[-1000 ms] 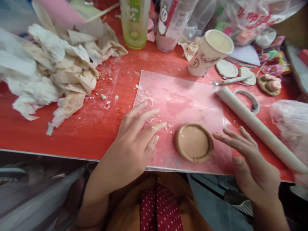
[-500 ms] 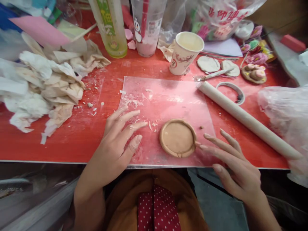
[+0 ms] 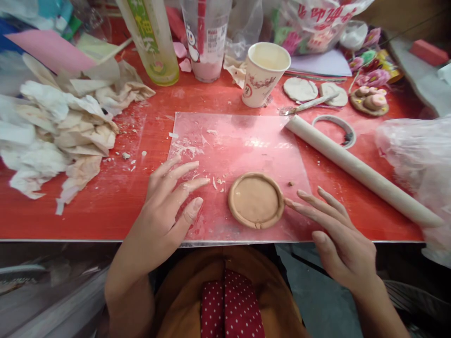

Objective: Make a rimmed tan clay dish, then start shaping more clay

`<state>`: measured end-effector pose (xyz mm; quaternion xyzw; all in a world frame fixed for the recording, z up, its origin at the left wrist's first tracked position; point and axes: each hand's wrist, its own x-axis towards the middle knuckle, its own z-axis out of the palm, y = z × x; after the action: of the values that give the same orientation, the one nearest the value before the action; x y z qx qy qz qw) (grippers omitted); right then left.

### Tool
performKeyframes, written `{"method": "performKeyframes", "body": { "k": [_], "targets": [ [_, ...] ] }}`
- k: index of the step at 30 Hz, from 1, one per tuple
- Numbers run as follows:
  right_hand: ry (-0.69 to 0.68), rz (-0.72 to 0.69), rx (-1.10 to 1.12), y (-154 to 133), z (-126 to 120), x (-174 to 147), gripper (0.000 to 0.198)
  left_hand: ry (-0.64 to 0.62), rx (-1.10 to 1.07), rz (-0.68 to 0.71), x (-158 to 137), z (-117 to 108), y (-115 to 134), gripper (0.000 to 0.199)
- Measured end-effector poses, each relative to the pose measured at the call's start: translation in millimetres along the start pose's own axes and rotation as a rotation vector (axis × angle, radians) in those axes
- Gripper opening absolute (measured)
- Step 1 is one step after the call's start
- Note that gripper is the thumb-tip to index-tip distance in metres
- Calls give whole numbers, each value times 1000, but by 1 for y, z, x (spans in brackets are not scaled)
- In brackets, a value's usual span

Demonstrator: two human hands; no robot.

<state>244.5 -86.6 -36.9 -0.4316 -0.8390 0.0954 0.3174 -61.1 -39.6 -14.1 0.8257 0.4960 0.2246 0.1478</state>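
A round, shallow brown clay dish (image 3: 256, 199) with a raised rim lies on a clear plastic sheet (image 3: 232, 136). The rim has a small seam or crack at its near side. My right hand (image 3: 341, 239) is open to the right of the dish, its index fingertip at or very near the rim; whether it touches I cannot tell. To the left, my left hand (image 3: 172, 206) hovers open over the sheet with fingers spread, apart from the dish and holding nothing. Pale clay scraps (image 3: 188, 149) and a small brown crumb (image 3: 291, 184) lie on the sheet.
A long pale roller (image 3: 359, 171) slants along the right, beside a tape ring (image 3: 336, 131). Behind stand a paper cup (image 3: 264, 77), a plastic cup (image 3: 207, 51) and a bottle (image 3: 153, 47). Crumpled tissues (image 3: 75, 122) heap at left; a plastic bag (image 3: 419, 159) sits at right.
The whole view has shifted slightly, so most things appear a little further left. Both hands stay open, and the right index finger remains by the dish's rim.
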Motion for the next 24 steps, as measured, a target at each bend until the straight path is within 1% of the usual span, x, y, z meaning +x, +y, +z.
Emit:
{"method": "performKeyframes", "body": {
  "k": [1,5,9,13,17,21,22,24],
  "targets": [
    [7,10,1,0,0,0,47,3,-4,0,0,0,0,28],
    [3,-38,10,0,2,-2,47,16,-28,-1,0,1,-1,28],
    [51,22,0,0,2,-2,48,5,-12,-7,-1,1,-1,28],
    [5,-42,20,0,2,-2,49,-4,2,-5,-1,0,0,28],
    [51,21,13,1,2,-2,49,6,-1,-2,-1,1,0,28],
    [9,-59,20,1,3,-2,52,-2,3,-2,0,0,-1,28],
    [12,-57,18,1,3,-2,51,-5,2,-3,0,0,-1,28],
    [44,-11,11,1,3,-2,50,-4,-6,-8,-1,0,0,27]
  ]
}}
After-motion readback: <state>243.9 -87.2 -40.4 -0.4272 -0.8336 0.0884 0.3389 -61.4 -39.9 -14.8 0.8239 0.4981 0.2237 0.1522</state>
